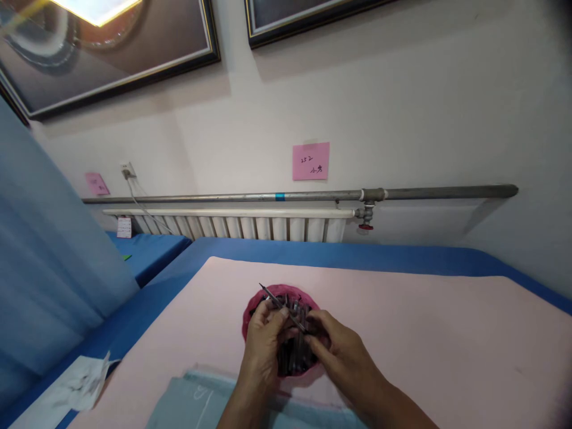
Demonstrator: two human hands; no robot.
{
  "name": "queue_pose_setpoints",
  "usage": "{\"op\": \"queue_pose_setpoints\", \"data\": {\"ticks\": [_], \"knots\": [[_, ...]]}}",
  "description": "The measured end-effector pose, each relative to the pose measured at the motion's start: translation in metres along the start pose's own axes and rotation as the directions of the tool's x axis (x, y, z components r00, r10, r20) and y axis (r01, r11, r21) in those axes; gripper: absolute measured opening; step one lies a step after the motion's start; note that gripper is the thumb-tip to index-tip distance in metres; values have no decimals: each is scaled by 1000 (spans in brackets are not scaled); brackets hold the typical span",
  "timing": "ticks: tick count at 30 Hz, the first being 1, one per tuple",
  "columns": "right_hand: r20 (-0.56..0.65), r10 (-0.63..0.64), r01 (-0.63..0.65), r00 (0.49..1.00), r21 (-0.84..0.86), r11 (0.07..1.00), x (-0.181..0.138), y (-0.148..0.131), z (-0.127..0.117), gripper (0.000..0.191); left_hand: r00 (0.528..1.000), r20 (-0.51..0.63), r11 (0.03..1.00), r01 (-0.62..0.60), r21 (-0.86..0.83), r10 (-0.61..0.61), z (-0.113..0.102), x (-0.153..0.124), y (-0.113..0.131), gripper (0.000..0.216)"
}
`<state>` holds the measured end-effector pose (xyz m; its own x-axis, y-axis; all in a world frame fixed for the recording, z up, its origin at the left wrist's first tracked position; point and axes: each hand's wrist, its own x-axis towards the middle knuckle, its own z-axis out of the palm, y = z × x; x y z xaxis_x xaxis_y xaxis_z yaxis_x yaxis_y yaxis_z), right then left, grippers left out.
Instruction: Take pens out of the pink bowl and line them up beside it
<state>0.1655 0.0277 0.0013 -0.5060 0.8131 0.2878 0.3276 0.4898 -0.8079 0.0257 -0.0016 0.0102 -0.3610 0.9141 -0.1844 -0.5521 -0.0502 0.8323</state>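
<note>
Hands [263, 345] pinching metal rod [286, 311], above pink bowl [247, 317]

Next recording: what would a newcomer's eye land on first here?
The left hand and right hand meet at bottom centre over a round magenta bowl of dark metal slivers, pinching one thin dark metal pin between them. The bowl sits on a pale pink cloth; behind, a pink paper note hangs on the white wall.
</note>
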Motion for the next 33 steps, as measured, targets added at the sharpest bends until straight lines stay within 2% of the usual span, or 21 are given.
{"op": "queue_pose_setpoints", "data": {"ticks": [3,6,11,15,24,27,29,31,33], "knots": [[28,-20,19,999,15,1000,0,0,0,23,1000,-10,1000,1,-5,-1,-1,0,-1,32],[9,-36,37,999,-54,998,0,-1,0,24,1000,-3,1000,-2,2,2,0,0,-1,31],[19,-74,75,997,-46,996,-1,1,1,26,1000,1,1000,-5,20,5,2,-2,0,29],[-6,-121,119,993,-118,986,-2,2,2,27,1000,1,999,-12,36,12,1,-2,1,29],[11,25,-25,1000,9,1000,-3,-2,4,18,994,97,993,-57,104,47,-4,-1,-4,24],[2,58,-58,998,-2,998,-1,-1,5,14,986,158,977,-92,194,61,-4,-1,-2,24],[-21,79,-78,997,51,996,2,1,2,14,984,160,951,-119,286,75,-8,0,3,31],[-77,116,-105,990,133,986,6,6,-2,16,982,128,900,-177,399,137,-16,5,10,34],[-143,170,-137,975,214,967,10,13,-7,16,968,35,801,-224,555,247,-27,10,14,26]]}}
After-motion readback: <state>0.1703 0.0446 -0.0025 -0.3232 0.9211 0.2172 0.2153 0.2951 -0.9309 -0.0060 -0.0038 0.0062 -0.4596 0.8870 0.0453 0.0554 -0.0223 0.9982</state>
